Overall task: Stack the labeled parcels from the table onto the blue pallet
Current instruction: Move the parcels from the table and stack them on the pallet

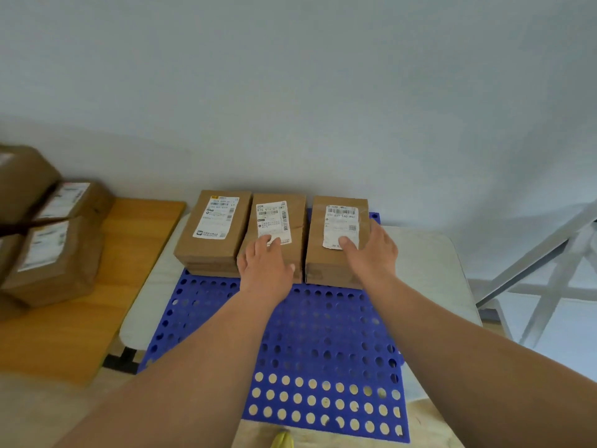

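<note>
A blue perforated pallet (310, 344) lies on a pale surface by the wall. Along its far edge stand three low stacks of brown labeled parcels: left parcel (213, 231), middle parcel (277, 218), right parcel (336, 227). My left hand (265, 263) rests flat on the near end of the middle parcel, fingers on its label. My right hand (371, 250) lies over the right parcel's near right corner, thumb on the label and fingers along the right side. Several more labeled parcels (55, 253) sit piled on the wooden table (106, 312) at left.
A white wall runs right behind the parcels. A grey metal frame (542, 270) with crossed bars stands at the right. A pale mat (433, 273) lies under the pallet. A yellow object (282, 440) shows at the bottom edge.
</note>
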`<action>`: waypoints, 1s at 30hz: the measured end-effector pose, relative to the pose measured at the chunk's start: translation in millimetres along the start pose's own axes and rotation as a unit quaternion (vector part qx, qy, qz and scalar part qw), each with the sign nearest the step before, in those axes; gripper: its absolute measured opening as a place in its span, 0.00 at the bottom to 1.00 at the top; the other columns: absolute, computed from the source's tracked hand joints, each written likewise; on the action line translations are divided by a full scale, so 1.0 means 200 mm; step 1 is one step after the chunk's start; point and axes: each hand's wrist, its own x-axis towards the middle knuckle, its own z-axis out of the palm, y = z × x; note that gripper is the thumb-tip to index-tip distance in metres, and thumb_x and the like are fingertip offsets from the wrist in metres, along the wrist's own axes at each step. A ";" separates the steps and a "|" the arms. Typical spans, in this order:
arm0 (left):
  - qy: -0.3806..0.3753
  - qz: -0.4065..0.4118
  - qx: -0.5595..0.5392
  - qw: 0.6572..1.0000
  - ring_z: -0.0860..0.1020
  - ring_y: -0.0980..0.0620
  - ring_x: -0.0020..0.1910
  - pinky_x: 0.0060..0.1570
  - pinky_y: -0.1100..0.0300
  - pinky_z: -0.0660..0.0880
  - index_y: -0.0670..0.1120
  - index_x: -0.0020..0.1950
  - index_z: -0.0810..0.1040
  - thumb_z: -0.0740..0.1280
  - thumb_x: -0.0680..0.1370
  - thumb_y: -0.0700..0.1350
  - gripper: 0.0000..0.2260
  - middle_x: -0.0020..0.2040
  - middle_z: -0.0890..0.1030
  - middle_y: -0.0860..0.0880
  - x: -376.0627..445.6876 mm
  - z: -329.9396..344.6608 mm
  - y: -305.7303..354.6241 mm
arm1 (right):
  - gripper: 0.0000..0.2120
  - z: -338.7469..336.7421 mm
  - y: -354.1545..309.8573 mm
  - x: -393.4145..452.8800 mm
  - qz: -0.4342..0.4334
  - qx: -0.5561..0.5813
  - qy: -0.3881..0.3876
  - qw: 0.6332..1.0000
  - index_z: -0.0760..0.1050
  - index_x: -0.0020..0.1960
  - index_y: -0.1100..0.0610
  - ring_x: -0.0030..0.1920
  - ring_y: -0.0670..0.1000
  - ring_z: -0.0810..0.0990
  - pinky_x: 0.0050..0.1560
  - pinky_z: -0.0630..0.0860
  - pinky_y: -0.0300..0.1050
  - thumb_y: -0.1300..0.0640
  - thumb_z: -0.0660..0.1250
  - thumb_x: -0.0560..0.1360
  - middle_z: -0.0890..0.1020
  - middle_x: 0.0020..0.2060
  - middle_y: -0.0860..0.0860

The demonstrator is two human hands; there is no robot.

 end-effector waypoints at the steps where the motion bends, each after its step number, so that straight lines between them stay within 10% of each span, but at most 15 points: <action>1: 0.002 -0.012 0.000 1.000 0.53 0.46 0.76 0.74 0.47 0.50 0.48 0.78 0.56 0.61 0.80 0.54 0.28 0.77 0.54 0.49 -0.02 -0.02 -0.02 | 0.35 0.02 -0.04 -0.02 -0.024 -0.001 -0.003 1.000 0.56 0.78 0.52 0.76 0.54 0.54 0.74 0.55 0.53 0.45 0.67 0.76 0.61 0.76 0.51; 11: 0.028 -0.128 -0.013 0.991 0.55 0.44 0.75 0.73 0.47 0.54 0.47 0.78 0.58 0.61 0.80 0.54 0.28 0.77 0.57 0.47 -0.16 -0.26 -0.45 | 0.30 0.36 -0.38 -0.29 -0.123 0.002 -0.149 0.981 0.60 0.77 0.49 0.77 0.52 0.54 0.73 0.55 0.53 0.43 0.63 0.78 0.62 0.76 0.47; 30: 0.061 -0.108 -0.079 0.989 0.54 0.43 0.76 0.72 0.46 0.56 0.49 0.79 0.55 0.61 0.81 0.54 0.29 0.78 0.56 0.47 -0.10 -0.74 -1.41 | 0.27 1.02 -1.10 -0.74 -0.191 -0.016 -0.184 0.964 0.64 0.76 0.53 0.73 0.54 0.65 0.72 0.62 0.50 0.46 0.62 0.80 0.69 0.73 0.52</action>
